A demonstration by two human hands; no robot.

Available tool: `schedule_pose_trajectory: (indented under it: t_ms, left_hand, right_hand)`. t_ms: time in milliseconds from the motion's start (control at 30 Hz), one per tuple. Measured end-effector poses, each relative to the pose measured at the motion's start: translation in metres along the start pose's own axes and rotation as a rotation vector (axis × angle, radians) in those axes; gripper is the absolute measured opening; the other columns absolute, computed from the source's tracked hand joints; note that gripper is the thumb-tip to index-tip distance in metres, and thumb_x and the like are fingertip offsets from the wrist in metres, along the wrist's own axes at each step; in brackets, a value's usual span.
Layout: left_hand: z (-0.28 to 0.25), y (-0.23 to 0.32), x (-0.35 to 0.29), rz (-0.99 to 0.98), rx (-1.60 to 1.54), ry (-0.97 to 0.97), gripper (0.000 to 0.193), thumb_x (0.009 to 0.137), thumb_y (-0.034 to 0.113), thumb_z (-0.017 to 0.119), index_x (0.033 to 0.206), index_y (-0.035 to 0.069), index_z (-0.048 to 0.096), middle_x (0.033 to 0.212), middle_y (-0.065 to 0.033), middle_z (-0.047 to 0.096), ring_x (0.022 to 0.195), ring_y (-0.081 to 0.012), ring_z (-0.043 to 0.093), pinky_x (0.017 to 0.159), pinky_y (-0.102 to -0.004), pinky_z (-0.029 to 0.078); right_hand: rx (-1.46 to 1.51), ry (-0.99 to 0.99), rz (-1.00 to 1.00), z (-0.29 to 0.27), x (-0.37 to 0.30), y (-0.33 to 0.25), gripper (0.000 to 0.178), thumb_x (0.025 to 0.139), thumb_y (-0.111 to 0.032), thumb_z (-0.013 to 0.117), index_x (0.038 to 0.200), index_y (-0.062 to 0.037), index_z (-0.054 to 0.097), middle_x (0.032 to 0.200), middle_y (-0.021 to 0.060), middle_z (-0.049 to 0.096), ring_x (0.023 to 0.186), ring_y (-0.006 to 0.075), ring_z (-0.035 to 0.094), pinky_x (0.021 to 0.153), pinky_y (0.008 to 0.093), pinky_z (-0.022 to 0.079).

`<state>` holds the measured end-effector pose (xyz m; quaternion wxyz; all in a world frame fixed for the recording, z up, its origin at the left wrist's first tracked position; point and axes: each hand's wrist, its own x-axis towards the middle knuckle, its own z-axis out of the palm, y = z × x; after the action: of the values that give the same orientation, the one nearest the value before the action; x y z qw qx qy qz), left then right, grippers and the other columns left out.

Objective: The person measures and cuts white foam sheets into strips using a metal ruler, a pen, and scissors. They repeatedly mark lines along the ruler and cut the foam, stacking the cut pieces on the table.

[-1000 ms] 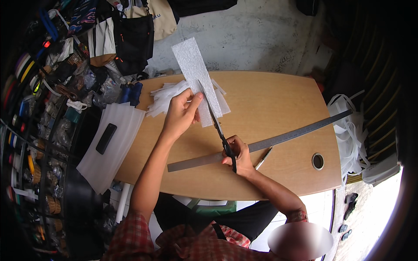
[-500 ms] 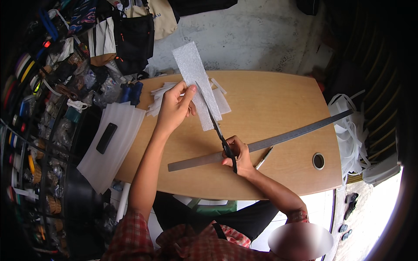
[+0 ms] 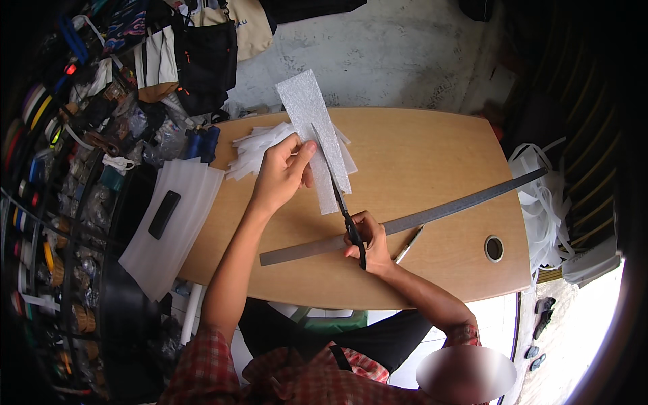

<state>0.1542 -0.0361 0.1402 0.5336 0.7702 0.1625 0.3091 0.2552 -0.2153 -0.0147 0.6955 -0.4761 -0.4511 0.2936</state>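
Note:
My left hand (image 3: 287, 169) pinches a silvery-white foam sheet (image 3: 304, 101) by its left edge, holding it tilted above the table. Black scissors (image 3: 347, 219) are gripped in my right hand (image 3: 371, 243), fingers through the handles. Their blades run up along the sheet, with the lower part split into two strips around them. Beneath and behind my left hand lies a pile of cut white foam pieces (image 3: 253, 150). A long metal ruler (image 3: 445, 214) lies under my right hand, and a pen (image 3: 410, 244) rests just right of it.
The wooden table (image 3: 418, 148) has a round cable hole (image 3: 493, 249) at the right. Stacked foam sheets (image 3: 192, 202) with a black phone (image 3: 164, 214) lie at the left, beside crowded shelves (image 3: 81, 223). White strips (image 3: 540, 209) hang past the right edge. Bags (image 3: 206, 61) stand behind.
My left hand and the foam sheet have shifted right and slightly toward me. The scissor blades look closer together, while my right hand has hardly moved.

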Motion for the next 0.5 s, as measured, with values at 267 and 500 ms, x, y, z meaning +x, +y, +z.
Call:
schedule_pose_trajectory:
  t_ms: [267,500]
  left_hand:
    - [-0.003,-0.004,-0.002,-0.042,0.011,-0.048,0.026,0.102,0.023,0.057,0.092,-0.001,0.060,0.074,-0.0027,0.062,0.053,-0.0064,0.057,0.043,-0.0203,0.036]
    - [-0.009,0.003,0.006,-0.030,0.015,0.064,0.027,0.101,0.024,0.057,0.088,0.001,0.060,0.074,-0.0017,0.062,0.054,-0.0071,0.058,0.044,-0.0213,0.036]
  right_hand:
    - [-0.013,0.027,0.003,0.004,-0.001,-0.002,0.072,0.066,-0.051,0.088,0.101,-0.0029,0.049,0.069,0.0000,0.054,0.061,0.0074,0.048,0.054,0.0246,0.038]
    - [-0.072,0.018,-0.023,0.000,0.003,-0.003,0.071,0.066,-0.053,0.088,0.098,-0.0039,0.049,0.064,0.0004,0.054,0.057,0.0077,0.047,0.052,0.0251,0.038]
